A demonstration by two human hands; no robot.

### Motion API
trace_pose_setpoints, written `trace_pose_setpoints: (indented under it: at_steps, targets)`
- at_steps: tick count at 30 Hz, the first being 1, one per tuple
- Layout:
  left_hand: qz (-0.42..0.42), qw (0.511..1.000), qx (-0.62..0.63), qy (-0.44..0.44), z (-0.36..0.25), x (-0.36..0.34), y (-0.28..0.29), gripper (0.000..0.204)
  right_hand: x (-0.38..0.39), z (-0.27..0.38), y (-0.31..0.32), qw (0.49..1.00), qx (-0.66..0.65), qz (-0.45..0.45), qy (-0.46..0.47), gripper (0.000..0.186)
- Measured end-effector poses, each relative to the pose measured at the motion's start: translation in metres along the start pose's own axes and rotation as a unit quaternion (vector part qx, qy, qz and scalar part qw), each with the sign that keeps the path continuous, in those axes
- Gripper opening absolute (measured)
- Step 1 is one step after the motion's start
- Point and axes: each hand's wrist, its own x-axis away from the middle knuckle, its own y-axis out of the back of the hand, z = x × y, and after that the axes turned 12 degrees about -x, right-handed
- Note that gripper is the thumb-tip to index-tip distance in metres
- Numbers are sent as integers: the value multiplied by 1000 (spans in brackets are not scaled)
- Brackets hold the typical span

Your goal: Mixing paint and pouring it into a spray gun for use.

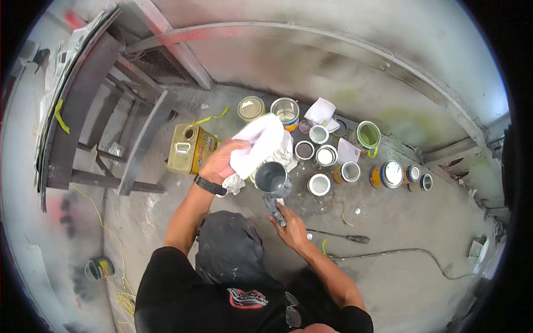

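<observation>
Holding a white sheet-like piece (261,145) in the left hand (221,161) and a dark grey cup (272,180) by its handle (275,212) in the right hand (291,228), the person works low over the floor (166,225). The cup sits in front of the dark-trousered knee (229,244), mouth facing up, with a white-rimmed can (319,185) to its right. It looks stiff and fairly weighty, likely top-heavy if filled, so the handle seems the sound place to grip. The white piece, blurred and curved, looks light, soft and easily creased; a pinch at its edge should suit it.

The hands are apart. The left is closed on the near edge of the white piece, fingers bent; the right is curled around the handle, some fingertips hidden. Whether the white piece touches the cup's rim cannot be told.
</observation>
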Motion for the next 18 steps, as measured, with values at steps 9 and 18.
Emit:
trace_pose_setpoints:
  at_steps: [9, 18]
  targets:
    - [15, 877, -480, -9, 39, 31, -17, 34, 9, -34, -6, 999, 10, 32, -22, 48]
    - [-109, 645, -698, -291, 29, 30, -34, 77, 7, -42, -3, 1000, 3, 22, -22, 52]
